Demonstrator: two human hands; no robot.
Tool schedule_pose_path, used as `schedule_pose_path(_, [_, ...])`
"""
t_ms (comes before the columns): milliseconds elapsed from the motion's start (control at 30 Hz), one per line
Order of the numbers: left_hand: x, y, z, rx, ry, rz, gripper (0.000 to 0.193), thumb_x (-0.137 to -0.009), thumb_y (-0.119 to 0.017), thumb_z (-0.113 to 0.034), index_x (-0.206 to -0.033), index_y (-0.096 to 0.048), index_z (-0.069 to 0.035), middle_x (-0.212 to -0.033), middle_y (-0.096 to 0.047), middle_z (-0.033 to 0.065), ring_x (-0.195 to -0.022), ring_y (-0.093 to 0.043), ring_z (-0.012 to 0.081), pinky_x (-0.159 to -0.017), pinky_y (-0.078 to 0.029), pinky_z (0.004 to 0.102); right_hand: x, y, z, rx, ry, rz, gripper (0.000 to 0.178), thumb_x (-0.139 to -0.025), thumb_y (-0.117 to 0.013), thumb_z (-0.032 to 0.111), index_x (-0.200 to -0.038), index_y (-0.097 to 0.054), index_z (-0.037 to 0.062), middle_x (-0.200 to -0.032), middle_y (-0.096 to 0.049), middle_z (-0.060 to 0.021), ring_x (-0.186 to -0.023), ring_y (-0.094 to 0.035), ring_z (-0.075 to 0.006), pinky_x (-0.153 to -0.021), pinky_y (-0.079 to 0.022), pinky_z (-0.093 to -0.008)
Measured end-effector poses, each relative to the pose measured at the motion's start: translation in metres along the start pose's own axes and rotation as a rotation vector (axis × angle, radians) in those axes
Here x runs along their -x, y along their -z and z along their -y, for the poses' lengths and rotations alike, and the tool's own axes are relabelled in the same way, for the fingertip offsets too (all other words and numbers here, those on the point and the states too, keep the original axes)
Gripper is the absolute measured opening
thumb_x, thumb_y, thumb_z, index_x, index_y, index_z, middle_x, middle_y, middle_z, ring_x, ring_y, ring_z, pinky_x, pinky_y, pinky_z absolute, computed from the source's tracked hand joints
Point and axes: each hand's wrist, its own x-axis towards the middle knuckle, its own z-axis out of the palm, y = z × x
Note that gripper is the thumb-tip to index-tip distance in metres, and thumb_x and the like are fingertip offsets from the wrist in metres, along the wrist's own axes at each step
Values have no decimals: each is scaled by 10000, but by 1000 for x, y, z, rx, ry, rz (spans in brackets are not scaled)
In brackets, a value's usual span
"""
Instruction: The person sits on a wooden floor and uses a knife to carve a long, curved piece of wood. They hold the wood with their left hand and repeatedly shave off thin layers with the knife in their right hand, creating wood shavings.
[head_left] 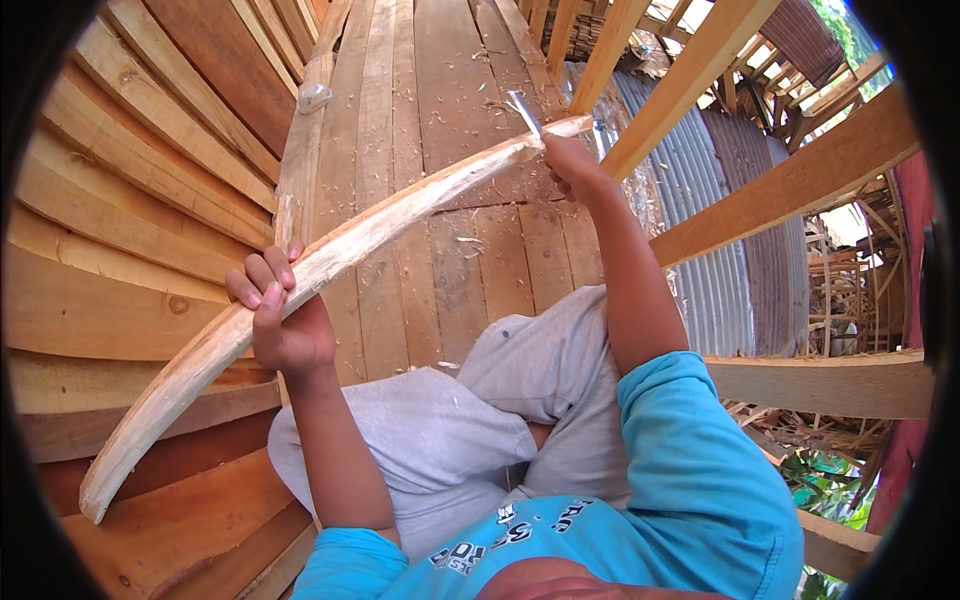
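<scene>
A long, pale stick of whittled wood [400, 207] slants from the lower left up to the far right, over my bent legs and the plank floor. My left hand [292, 325] is wrapped round it below its middle, fingers over the far side and thumb on the near side. Close to the stick's far end, my right hand [573, 168] is closed on a knife [524, 114]. The knife's blade sticks out beyond the stick and lies across it; its handle is hidden in my fist.
Wooden boards [110, 280] form a wall close on the left. Shavings lie scattered over the plank floor [375, 110], with a small see-through container [313, 98] by the wall. Wooden rails [790, 185] stand on the right, before corrugated metal sheets [705, 225].
</scene>
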Motion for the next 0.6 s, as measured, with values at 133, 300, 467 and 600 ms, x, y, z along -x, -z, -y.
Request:
schedule_pose_path(133, [0,4,-1,-2,-7,8,264,-728,-576,-42,-775,-368,-197,-701,-326,-37,-755,-415,113,-961,-343,376,11,-2,7,32,-97,277,437,-975,-397,492,-719,-407,137,-575,-322,16,-474,-291,-123,-449,-230,-328])
schedule_pose_path(300, [0,4,-1,10,-3,6,264,-727,-573,-39,-777,-367,-197,-701,-325,-36,-752,-411,114,-962,-342,375,21,-14,4,50,30,104,432,-971,-385,500,-740,-407,136,-582,-330,27,-474,-283,-104,-427,-235,-308])
schedule_pose_path(467, [0,1,0,20,1,8,264,-730,-573,-36,-773,-368,-197,-700,-325,-36,-754,-411,115,-966,-342,375,-8,3,-3,-94,-4,103,269,-902,-425,357,-755,-413,132,-580,-329,42,-447,-269,-82,-402,-218,-289])
schedule_pose_path(600, [0,6,0,24,5,35,257,-741,-581,-40,-776,-384,-200,-711,-342,-41,-777,-435,115,-979,-344,367,-3,-3,-3,-136,-61,264,244,-914,-405,320,-768,-422,125,-582,-342,38,-433,-272,-76,-389,-220,-286])
